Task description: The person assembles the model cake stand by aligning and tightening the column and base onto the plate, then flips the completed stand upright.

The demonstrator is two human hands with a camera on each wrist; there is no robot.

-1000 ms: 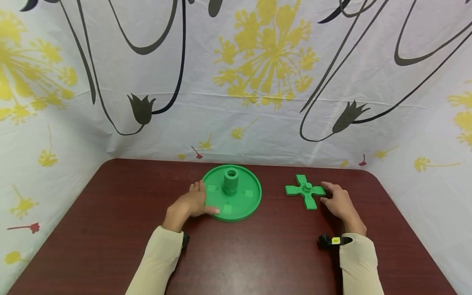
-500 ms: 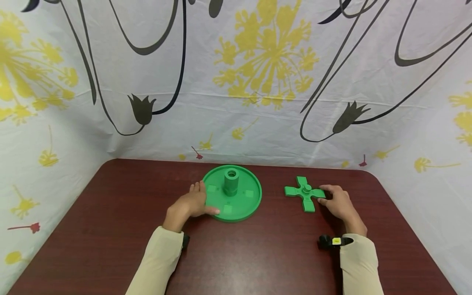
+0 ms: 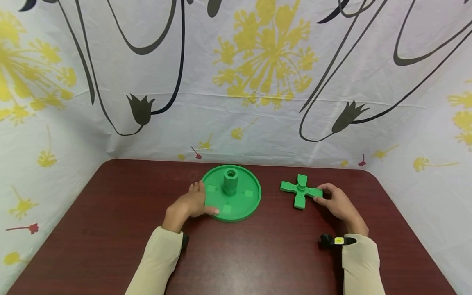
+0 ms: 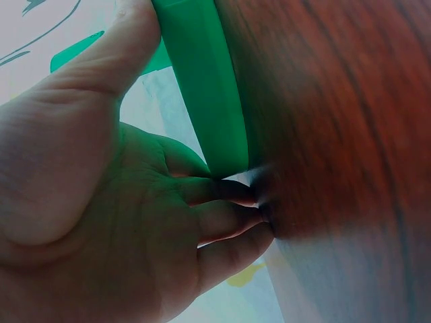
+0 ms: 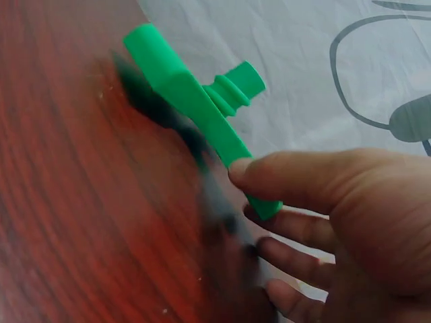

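Observation:
A round green plastic tray-like disc (image 3: 241, 207) lies on the table, with a raised rim and a hollow threaded-looking post (image 3: 230, 182) upright at its centre. Spread along its left edge is my left hand (image 3: 189, 203), thumb over the rim and fingers fairly straight beside it. The left wrist view shows the fingertips down at the table. To the right, my right hand (image 3: 338, 203) pinches one arm of a green four-armed cross piece (image 3: 300, 196) between thumb and forefinger. The cross has a short ridged stub (image 5: 236, 87) at its centre. In the right wrist view it is tilted, partly lifted off the table.
The dark reddish-brown wooden table (image 3: 236, 258) has rounded far corners. A white cloth (image 3: 184, 135) with yellow and grey flower prints hangs behind and around it. A black wrist strap (image 3: 333, 241) with a yellow label sits on the right wrist.
The right hand now pinches the cross and has drawn it slightly left, with a small turn and tilt. The left hand and disc have stayed put.

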